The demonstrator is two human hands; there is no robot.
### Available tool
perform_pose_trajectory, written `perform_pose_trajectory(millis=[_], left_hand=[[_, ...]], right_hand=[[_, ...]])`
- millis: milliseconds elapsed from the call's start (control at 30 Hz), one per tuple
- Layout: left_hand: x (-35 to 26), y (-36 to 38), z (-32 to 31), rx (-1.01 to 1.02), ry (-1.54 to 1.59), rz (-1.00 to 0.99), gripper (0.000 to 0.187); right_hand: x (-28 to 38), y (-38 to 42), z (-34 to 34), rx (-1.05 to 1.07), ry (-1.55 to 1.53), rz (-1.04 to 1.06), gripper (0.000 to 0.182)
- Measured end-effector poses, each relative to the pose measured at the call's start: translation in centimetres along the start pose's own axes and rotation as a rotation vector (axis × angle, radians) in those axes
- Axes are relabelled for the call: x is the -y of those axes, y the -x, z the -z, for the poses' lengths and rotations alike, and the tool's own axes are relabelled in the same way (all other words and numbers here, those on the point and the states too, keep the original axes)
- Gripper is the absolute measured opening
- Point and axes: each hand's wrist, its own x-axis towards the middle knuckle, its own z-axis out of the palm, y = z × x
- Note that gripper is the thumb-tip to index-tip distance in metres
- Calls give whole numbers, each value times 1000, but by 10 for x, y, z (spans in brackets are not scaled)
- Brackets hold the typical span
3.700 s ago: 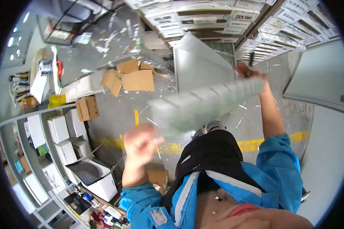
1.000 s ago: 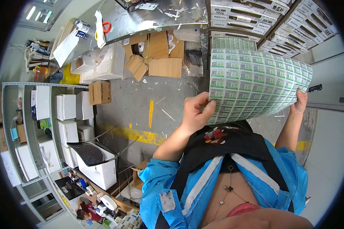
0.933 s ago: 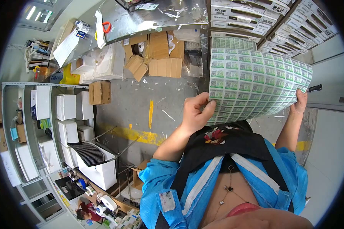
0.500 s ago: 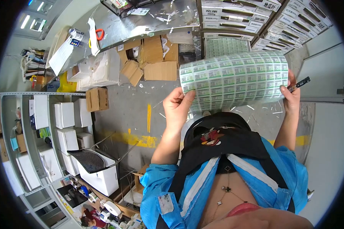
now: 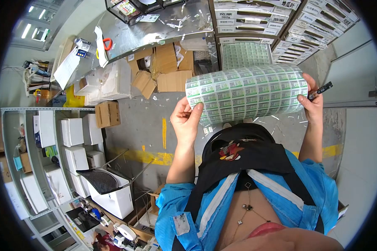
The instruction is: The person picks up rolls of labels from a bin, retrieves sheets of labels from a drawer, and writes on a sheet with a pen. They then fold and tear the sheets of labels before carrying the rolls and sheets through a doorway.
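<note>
Between my hands, a sheet of printed green-and-white labels (image 5: 247, 93) bows into a curve. My left hand (image 5: 186, 120) pinches its left edge, thumb on the printed face. At the opposite edge, my right hand (image 5: 314, 108) is closed on the sheet with the thumb in front. A black marker pen (image 5: 322, 89) also sticks out of my right hand, pointing up and right. Beyond the held sheet, more label sheets (image 5: 246, 54) lie in an open tray below the labelled drawers. The fingers behind the sheet are partly hidden.
A metal worktable (image 5: 155, 33) holds red-handled scissors (image 5: 107, 44) and paper scraps. Opened cardboard boxes (image 5: 165, 62) sit under it. Labelled drawers (image 5: 255, 19) stand ahead. Shelving (image 5: 29, 125) with white boxes is at left, and a person (image 5: 102, 242) is at lower left.
Both hands and the label sheet have shifted slightly left. The sheet's upper edge sits lower, so more of the tray behind it shows. The grip of both hands looks the same.
</note>
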Motion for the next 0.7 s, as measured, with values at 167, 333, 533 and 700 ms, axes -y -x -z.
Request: perform_pose_trajectory(millis=[167,333,533,700], left_hand=[[-2,-1,0,-1,-9,-32,30],[-2,0,0,-4,60,-95,54],[0,4,14,37,-98,-161,44],[1,5,23,64,-221,-134,30]], right_hand=[[-2,2,2,12,-3,-31,51],[0,3,-1,24,22,-31,51],[-1,6,0,22,56,-27,50],[0,7,-2,29,50,-25,48]])
